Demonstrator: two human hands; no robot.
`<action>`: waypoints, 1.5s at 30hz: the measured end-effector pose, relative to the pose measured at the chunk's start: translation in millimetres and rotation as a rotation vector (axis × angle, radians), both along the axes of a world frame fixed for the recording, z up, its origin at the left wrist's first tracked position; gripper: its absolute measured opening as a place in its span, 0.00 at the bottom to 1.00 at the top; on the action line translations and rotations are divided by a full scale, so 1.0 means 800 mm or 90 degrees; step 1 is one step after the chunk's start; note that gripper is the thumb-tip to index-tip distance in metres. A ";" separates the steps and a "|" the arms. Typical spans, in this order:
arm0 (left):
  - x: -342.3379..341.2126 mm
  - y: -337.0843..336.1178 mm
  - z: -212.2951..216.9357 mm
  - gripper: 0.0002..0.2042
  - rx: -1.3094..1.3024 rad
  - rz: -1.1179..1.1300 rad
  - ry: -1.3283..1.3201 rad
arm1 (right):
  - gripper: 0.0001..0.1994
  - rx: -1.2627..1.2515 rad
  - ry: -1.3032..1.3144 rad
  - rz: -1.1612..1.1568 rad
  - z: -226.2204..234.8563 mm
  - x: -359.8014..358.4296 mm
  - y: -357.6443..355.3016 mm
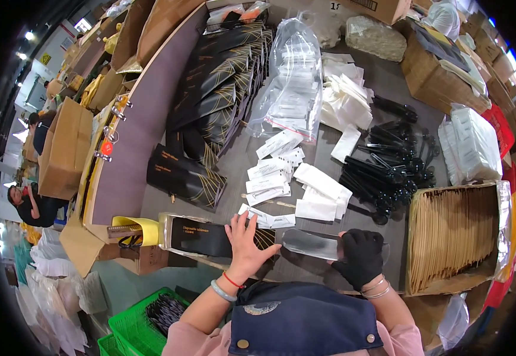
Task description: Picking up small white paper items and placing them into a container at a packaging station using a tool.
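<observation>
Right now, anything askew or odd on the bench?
Nothing visibly spilled or damaged. The small white packets are fanned unevenly, and what looks like a thin wooden stick lies loose by them, away from the box at right. Also, the right hand is gloved but the left hand isn't.

Orange lettering on the black sleeve [196, 237] under the left hand [246, 244], plus the pile of black sleeves [210, 89]. White packets [268, 177] have tiny print, way too small to read. Numbers on the back carton [379, 8] and round orange tag [107, 148], yellow warning sign [45, 59] way off.
</observation>
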State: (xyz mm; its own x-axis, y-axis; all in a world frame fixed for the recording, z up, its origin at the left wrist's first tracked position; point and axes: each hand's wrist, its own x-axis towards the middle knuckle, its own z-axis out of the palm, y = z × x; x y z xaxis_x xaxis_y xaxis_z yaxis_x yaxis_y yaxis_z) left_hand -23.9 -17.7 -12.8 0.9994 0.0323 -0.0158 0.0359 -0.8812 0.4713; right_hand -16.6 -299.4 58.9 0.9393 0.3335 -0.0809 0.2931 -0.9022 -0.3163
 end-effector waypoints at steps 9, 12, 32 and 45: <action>0.006 0.002 0.004 0.47 -0.099 -0.015 0.041 | 0.30 0.115 0.098 0.126 -0.062 0.011 0.056; 0.029 0.016 0.003 0.34 -0.079 -0.145 0.026 | 0.31 0.206 -0.042 0.142 -0.088 0.012 0.084; 0.111 -0.002 0.059 0.06 -0.148 -0.256 0.016 | 0.14 -0.141 -0.185 -0.622 -0.126 -0.109 -0.321; 0.107 -0.085 -0.001 0.21 -0.004 -0.306 -0.047 | 0.20 0.171 -0.259 -0.577 -0.074 -0.103 -0.243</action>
State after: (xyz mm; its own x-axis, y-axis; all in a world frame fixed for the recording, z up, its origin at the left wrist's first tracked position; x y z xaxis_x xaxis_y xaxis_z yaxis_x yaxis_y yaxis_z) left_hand 61.8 -85.8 -13.4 0.8998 -0.4325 0.0577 -0.4079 -0.7868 0.4632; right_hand -99.2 -493.7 -0.7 0.7865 -0.5547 0.2715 -0.3334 -0.7515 -0.5693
